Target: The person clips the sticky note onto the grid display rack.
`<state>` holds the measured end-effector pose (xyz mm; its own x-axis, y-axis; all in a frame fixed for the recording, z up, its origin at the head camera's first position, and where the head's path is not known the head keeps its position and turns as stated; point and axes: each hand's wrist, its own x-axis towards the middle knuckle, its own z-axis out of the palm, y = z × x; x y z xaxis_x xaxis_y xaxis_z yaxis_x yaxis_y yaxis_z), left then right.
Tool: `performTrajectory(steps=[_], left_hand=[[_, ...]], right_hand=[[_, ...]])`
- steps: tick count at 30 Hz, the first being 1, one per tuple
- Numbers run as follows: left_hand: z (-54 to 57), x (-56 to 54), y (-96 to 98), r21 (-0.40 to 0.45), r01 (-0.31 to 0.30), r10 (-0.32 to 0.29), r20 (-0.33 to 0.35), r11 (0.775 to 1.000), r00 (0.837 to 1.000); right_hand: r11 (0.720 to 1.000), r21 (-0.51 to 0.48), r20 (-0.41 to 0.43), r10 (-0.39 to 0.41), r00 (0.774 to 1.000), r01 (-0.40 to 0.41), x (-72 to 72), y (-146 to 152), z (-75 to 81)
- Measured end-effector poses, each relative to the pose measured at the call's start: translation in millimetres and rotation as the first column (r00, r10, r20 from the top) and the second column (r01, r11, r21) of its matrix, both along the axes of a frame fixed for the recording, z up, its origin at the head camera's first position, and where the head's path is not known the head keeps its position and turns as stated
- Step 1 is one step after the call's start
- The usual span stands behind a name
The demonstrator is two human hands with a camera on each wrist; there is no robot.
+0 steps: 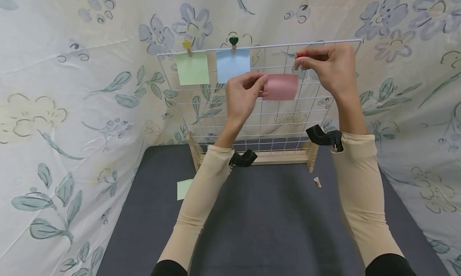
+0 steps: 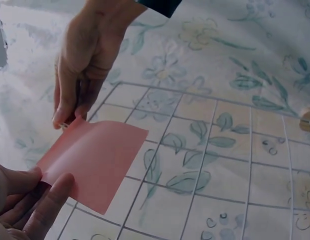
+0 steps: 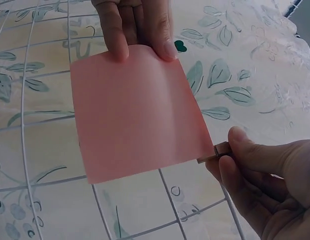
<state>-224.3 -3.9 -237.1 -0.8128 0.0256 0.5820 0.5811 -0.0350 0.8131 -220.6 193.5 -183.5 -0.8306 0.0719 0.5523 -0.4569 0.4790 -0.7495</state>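
Note:
A pink paper note (image 1: 282, 87) is pinched at its left edge by my left hand (image 1: 245, 92), in front of the white wire grid (image 1: 266, 116). The note curves slightly in the right wrist view. My right hand (image 1: 334, 69), up by the grid's top right, pinches a small wooden clothespin (image 3: 221, 150) with a red top. In the right wrist view, the clothespin's tip is right at a corner of the note. To the left, a green note (image 1: 192, 69) and a blue note (image 1: 233, 63) hang from the top wire, under yellow-heart and dark-green-heart clothespins.
The grid stands on a wooden base (image 1: 277, 160) on a dark grey table (image 1: 263, 220). Another clothespin (image 1: 317, 182) with a white top lies at the right. A pale green note (image 1: 183, 188) lies left, partly behind my left forearm. Flowered cloth (image 1: 72, 107) hangs behind.

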Motion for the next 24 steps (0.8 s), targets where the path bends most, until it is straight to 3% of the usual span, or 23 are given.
performTrajectory(steps=[9,17,20,24], left_hand=[[17.7,-12.4,-3.7,0.016,-0.028,0.029,-0.042,0.999,0.999],[28.7,-25.5,-0.7,0.045,-0.058,0.056,0.053,0.997,0.997],[32.0,-26.6,1.7,0.040,-0.077,0.074,0.069,0.996,0.995],[41.6,-19.1,3.7,0.014,-0.126,0.124,0.085,0.992,0.989]], right_hand=[[1.000,0.005,0.009,-0.004,1.000,0.004,-10.2,-6,18.4],[0.998,0.006,0.008,0.064,0.998,-0.064,-27.4,-19,39.2],[0.997,0.019,0.021,0.075,0.997,-0.075,-32.1,-23,42.7],[0.996,0.031,0.059,0.077,0.995,-0.079,-38.5,-25,44.5]])
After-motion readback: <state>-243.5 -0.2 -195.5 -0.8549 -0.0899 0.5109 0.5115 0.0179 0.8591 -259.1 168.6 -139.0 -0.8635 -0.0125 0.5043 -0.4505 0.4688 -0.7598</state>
